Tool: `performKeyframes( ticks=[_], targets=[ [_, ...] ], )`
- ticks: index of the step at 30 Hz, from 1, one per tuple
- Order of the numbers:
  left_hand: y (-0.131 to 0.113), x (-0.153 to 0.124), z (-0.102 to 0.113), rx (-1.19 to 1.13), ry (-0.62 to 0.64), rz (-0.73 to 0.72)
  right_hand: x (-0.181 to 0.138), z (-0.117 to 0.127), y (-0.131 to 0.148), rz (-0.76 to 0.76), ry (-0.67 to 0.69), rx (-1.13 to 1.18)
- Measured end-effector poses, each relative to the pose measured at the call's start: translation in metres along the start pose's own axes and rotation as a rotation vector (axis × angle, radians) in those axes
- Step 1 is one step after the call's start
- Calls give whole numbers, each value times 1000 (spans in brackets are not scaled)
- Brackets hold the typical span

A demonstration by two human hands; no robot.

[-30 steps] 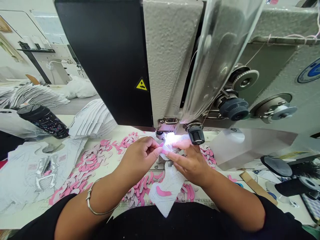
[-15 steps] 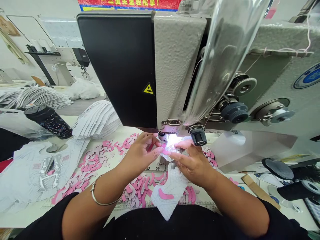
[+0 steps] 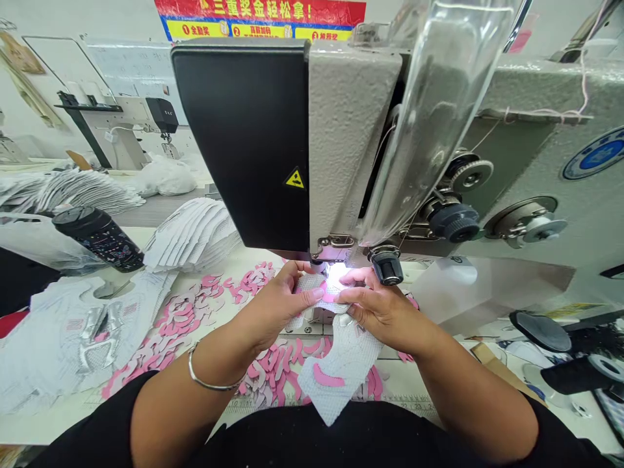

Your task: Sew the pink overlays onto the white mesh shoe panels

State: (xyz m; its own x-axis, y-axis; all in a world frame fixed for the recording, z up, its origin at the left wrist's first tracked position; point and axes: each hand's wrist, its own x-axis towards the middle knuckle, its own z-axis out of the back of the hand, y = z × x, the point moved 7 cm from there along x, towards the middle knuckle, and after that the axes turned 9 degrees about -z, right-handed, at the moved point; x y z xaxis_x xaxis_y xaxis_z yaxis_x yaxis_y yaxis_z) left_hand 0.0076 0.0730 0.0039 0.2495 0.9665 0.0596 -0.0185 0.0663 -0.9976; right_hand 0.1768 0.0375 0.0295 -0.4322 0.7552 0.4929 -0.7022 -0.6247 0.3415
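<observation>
A white mesh fabric piece (image 3: 341,370) with a pink curved patch sewn on it lies under the lit needle area of a grey sewing machine (image 3: 351,143). My left hand (image 3: 283,302) pinches the fabric's left side right below the presser foot, fingers pressed together on it. My right hand (image 3: 383,305) pinches the same piece from the right, thumb and fingers closed on its upper edge. The fingertips of both hands nearly meet at the bright spot under the needle. The lower end of the fabric hangs toward my lap.
Several loose pink curved cut-outs (image 3: 180,318) are scattered on the table left of and under my hands. Stacks of white mesh pieces (image 3: 192,234) and a black bottle (image 3: 100,237) sit at the left. Black thread spools and a bobbin winder (image 3: 541,328) stand at the right.
Both hands have shifted slightly forward and rightward with the fabric, closer under the presser foot. The view has tilted up, showing more of the machine head and a banner.
</observation>
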Motion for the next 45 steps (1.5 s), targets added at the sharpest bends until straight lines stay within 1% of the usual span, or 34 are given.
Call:
performKeyframes(
  ticks=[3, 5, 8, 10, 14, 18, 23, 26, 29, 35, 38, 42, 45],
  targets=[
    [-1, 0, -3, -15, 12, 41, 3, 1, -6, -38, 67, 15],
    [-2, 1, -6, -33, 32, 57, 5, 3, -10, -28, 95, 17],
    [-4, 3, -10, -108, 43, 102, 9, 5, -14, 21, 110, 44],
    [-4, 4, -12, -158, 33, 130, 11, 6, -18, 25, 109, 69],
    [-2, 5, -13, -205, 10, 139, 11, 5, -20, 19, 85, 106],
    [4, 6, -11, -184, -31, 118, 9, 2, -17, 38, 63, 125],
    [9, 7, -9, -137, -61, 110, 9, -4, -21, -17, 80, 69],
    [7, 7, -8, -124, -89, 92, 9, -5, -19, -2, 91, 68],
    [4, 8, -9, -75, -101, 87, 9, -2, -18, -1, 55, 80],
    [3, 9, -9, -64, -81, 102, 8, 1, -15, 6, 25, 105],
    [2, 9, -8, -7, -78, 112, 8, 3, -13, 18, 25, 94],
    [0, 10, -7, 45, -119, 126, 9, 5, -12, 19, 22, 99],
    [1, 10, -8, 20, -122, 139, 9, 4, -13, 25, 21, 121]
  ],
)
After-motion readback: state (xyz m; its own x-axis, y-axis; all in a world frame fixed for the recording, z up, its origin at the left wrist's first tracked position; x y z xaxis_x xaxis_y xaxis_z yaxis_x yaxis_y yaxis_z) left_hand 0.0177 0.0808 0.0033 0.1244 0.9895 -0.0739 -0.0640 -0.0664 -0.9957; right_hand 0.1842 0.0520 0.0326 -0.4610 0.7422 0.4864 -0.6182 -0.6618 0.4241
